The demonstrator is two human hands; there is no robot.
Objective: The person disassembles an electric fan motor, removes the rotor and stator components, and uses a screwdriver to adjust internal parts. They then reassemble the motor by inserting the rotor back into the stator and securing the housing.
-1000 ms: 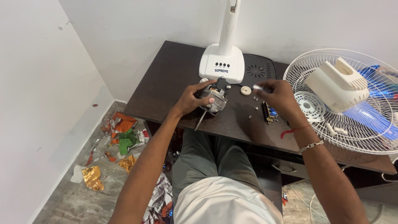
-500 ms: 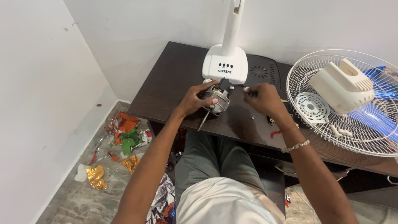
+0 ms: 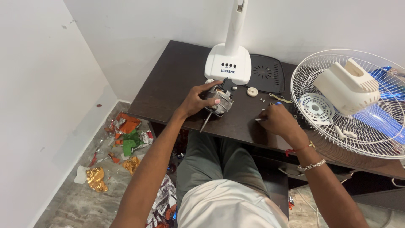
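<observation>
The work in hand looks like taking apart or refitting a fan motor [image 3: 220, 100], which sits on the dark worktop [image 3: 168, 88] just in front of the white fan base [image 3: 228, 64], its thin shaft pointing down toward the near edge. The left hand [image 3: 197, 100] is wrapped over the motor's left side and grips it, steadying it upright on the wood. The right hand [image 3: 276, 120] rests on the worktop to the right, well apart from the motor, fingers curled down over something small and pale that pokes out at its left side; whether it pinches a screw, a bit or a tool tip I cannot tell. By my judgement this is the stage of picking up a small fastener or tool, and the following move would call for a firm hold on the motor while the small part is brought precisely to its housing. A few tiny screws [image 3: 265, 101] and a white round knob [image 3: 252, 91] lie loose between the hands. To the right a wire fan guard [image 3: 363, 135] lies flat, carrying a cream motor cover [image 3: 346, 86]; its far side is cut off by the frame. The motor's face is hidden under the left hand, and the fan's stem runs out of view at the top.
</observation>
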